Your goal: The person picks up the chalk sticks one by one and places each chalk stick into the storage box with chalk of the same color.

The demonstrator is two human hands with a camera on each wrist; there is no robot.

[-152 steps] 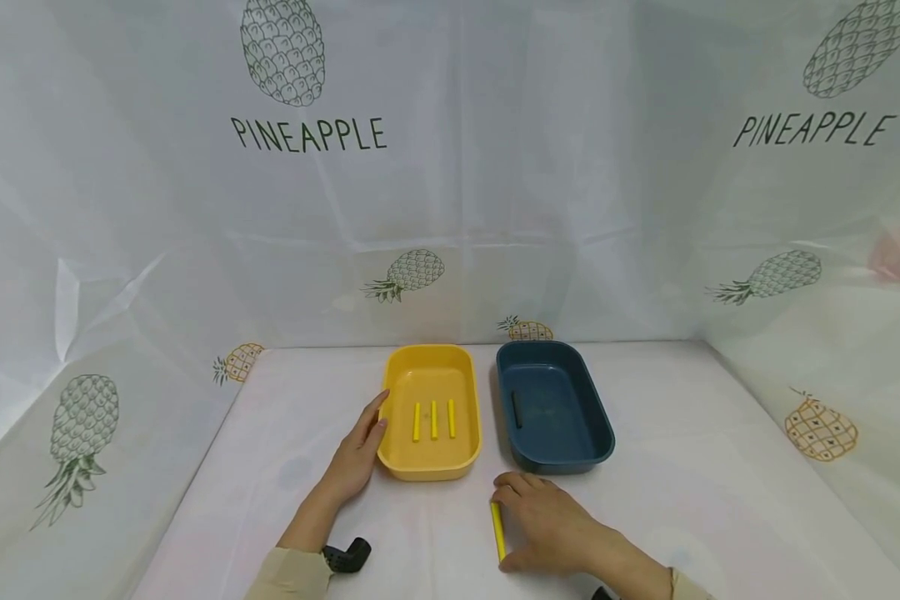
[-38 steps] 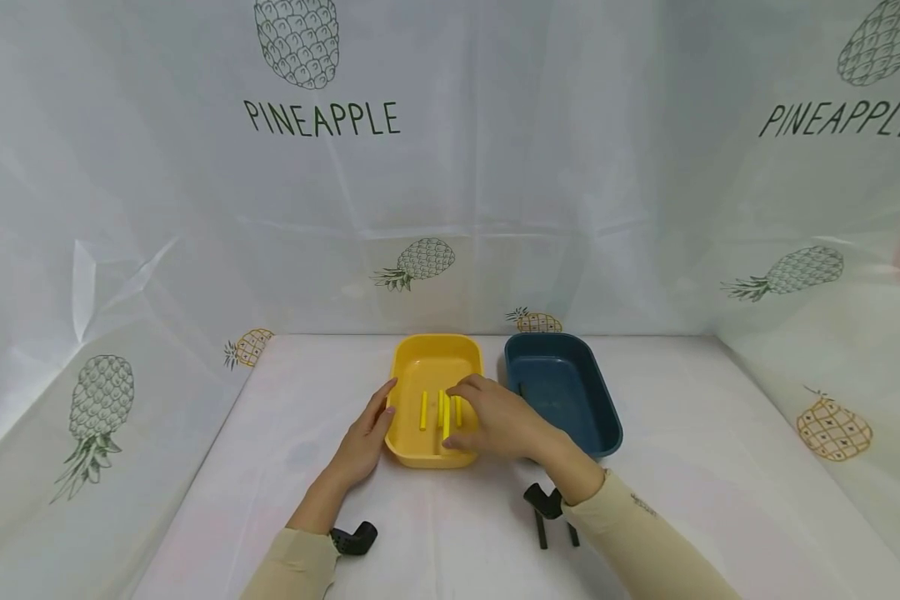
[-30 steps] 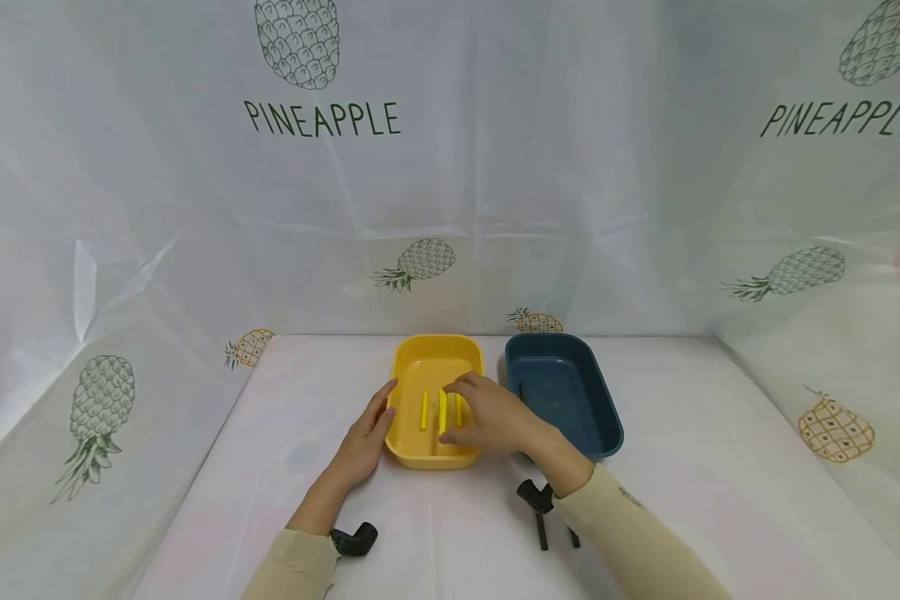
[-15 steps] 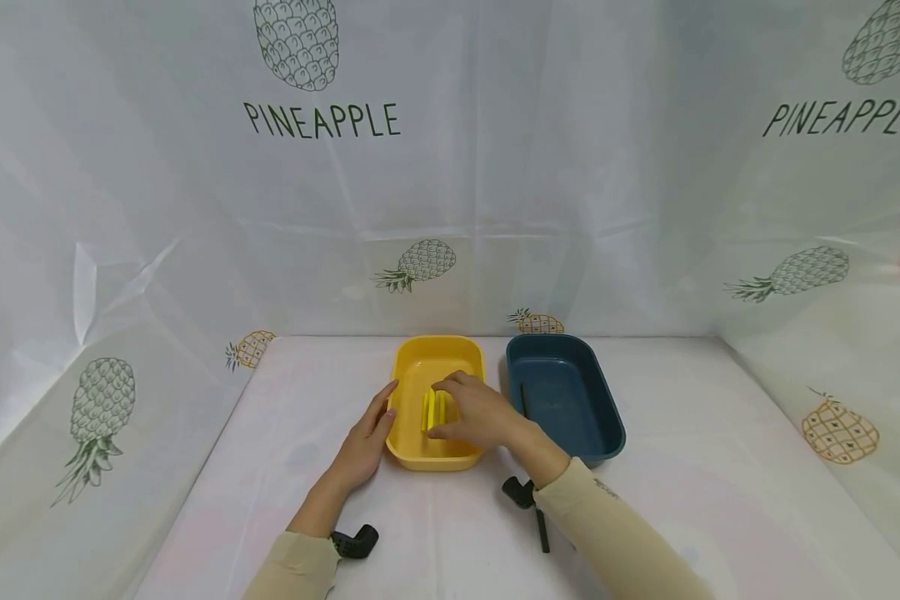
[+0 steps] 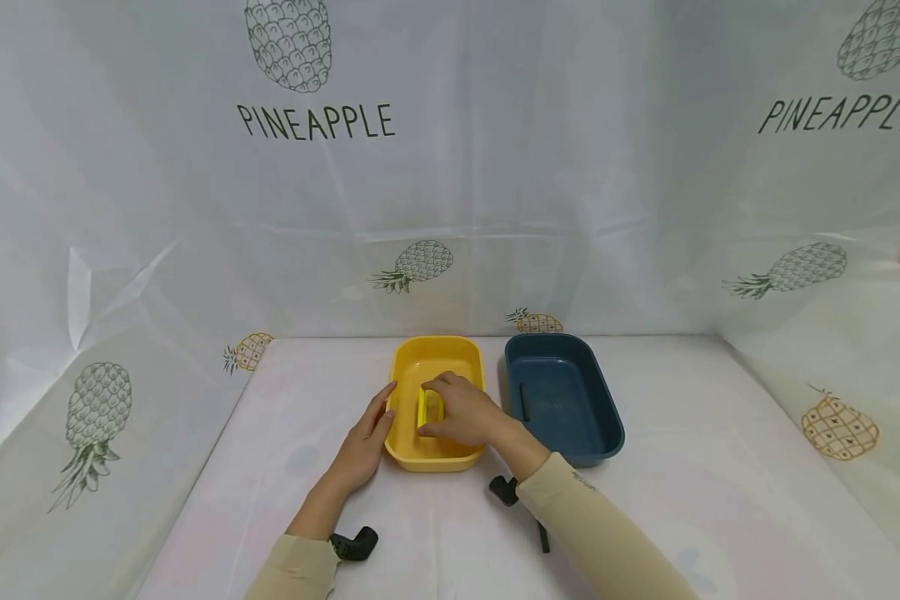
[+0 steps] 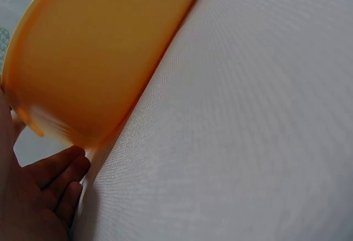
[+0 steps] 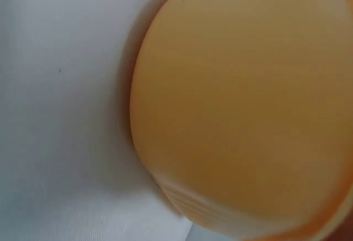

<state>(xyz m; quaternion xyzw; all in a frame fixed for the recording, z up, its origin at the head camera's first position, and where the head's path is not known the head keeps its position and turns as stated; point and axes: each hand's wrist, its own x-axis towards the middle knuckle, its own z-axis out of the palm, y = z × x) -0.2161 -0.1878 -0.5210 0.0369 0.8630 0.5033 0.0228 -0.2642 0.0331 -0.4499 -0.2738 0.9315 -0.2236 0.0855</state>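
Reaching into the yellow tray point(image 5: 423, 459) from its right side, the right hand point(image 5: 461, 408) is pinching a yellow stick point(image 5: 422, 409) lengthwise, the fingertips at the far end and the thumb at the near end. This stick is lying along the tray's length, low over the left half of the floor; whether it is touching the bottom cannot be told. A second yellow stick point(image 5: 441, 407) is showing just to its right, under the arch of the hand, and the exact count of sticks there is remaining unclear. The left hand point(image 5: 362, 443) is resting against the tray's left wall, its fingers extending along the side rather than gripping. Beside the yellow tray, a blue tray point(image 5: 566, 457) is standing apart on the desk point(image 5: 420, 525), with a black stick point(image 5: 524, 402) lying near its left wall. Another black stick point(image 5: 543, 537) is lying on the desk, partly disappearing behind the right sleeve point(image 5: 596, 525). A pineapple-printed sheet point(image 5: 555, 200) is hanging behind.
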